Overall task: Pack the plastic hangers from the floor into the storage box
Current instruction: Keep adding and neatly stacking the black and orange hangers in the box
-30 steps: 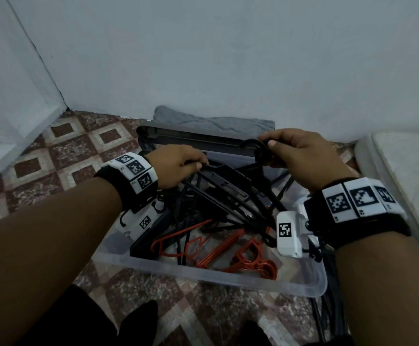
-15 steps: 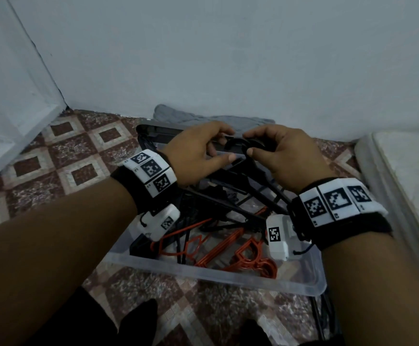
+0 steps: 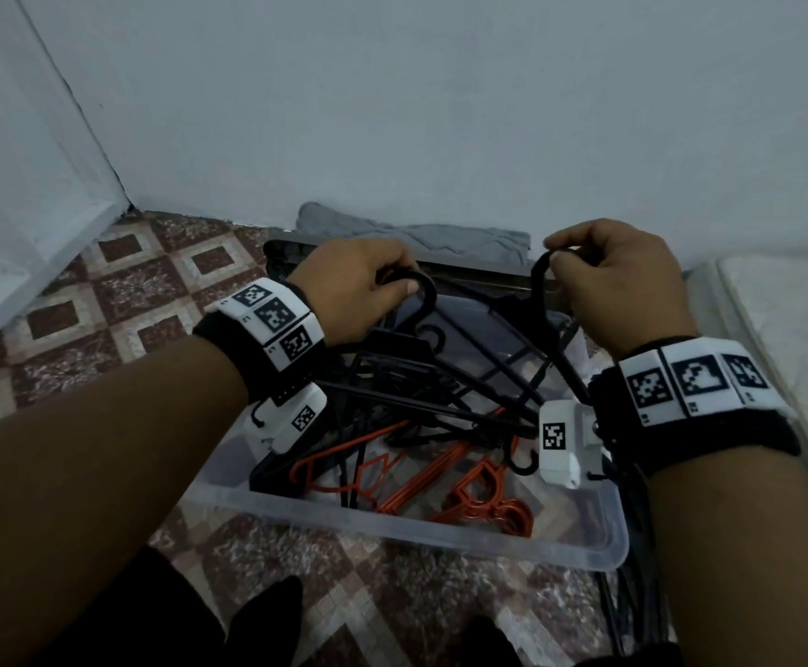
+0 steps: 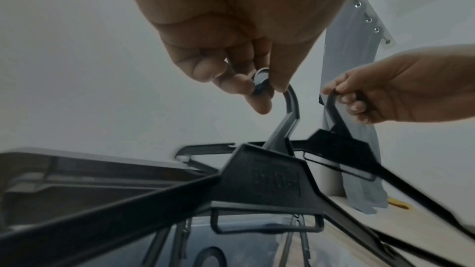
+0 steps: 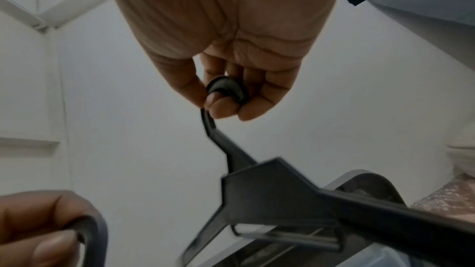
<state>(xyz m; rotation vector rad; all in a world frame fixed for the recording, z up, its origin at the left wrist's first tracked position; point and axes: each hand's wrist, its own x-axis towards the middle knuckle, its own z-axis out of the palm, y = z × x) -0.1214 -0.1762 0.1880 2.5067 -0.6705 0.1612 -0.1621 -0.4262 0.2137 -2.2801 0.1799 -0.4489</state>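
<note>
A clear plastic storage box [image 3: 488, 539] sits on the tiled floor and holds a tangle of black and orange hangers [image 3: 479, 498]. My left hand [image 3: 363, 286] pinches the hook of one black hanger [image 4: 259, 176] above the box. My right hand [image 3: 618, 276] pinches the hook of a second black hanger [image 5: 280, 192] to the right of it. Both hangers slope down into the pile. The left wrist view shows my left fingers [image 4: 239, 84] curled round the hook tip. In the right wrist view my right fingers [image 5: 223, 105] grip the other hook's end.
The box's dark lid [image 3: 464, 272] stands behind it against the wall, with a grey cloth [image 3: 416, 231] beyond. A white mattress [image 3: 786, 339] lies at the right. More black hangers [image 3: 633, 599] lie on the floor by the box's right corner. Patterned tiles [image 3: 103, 300] spread to the left.
My hands were close together on the hooks; now they have pulled apart sideways, each holding its own black hanger by the hook.
</note>
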